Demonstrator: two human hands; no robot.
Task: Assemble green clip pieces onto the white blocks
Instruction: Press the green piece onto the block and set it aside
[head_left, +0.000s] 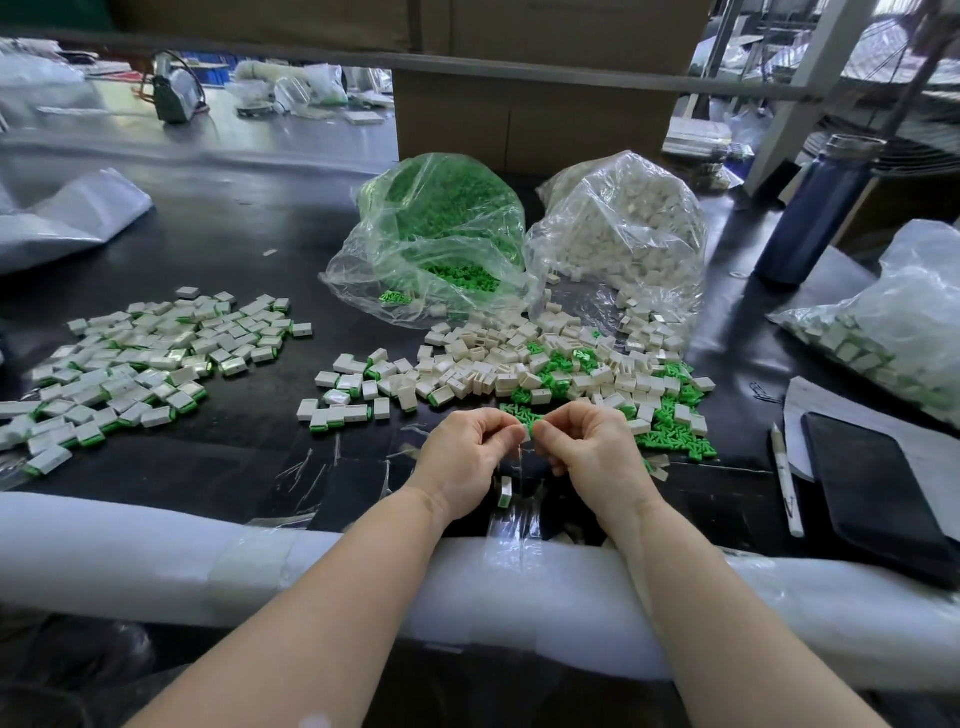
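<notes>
Green clip piece (530, 429) sits pinched at fingertips betw. both hands, just above counter (249, 249) edge; left hand (462, 457) grip curled, seemingly on a white block (523, 432), mostly hidden by fingers, so can't confirm; right hand (592, 452) grip pinches the clip from the right. Clip lies directly betw. the two grips, its long axis unclear at this size; right hand looks nearer it. My read: press-fit step in hand, clip needs pushing leftward into block. Loose stock of white blocks (483, 364) and green clips (670, 421) just beyond hands; finished pile (140, 364) well to the left. Counter is black, glossy, w/ white foam padding (156, 551) along near edge. Bags of green clips (441, 228) and white blocks (623, 228) behind; phone (878, 493), pen (787, 478), dark bottle (815, 208) at right.
</notes>
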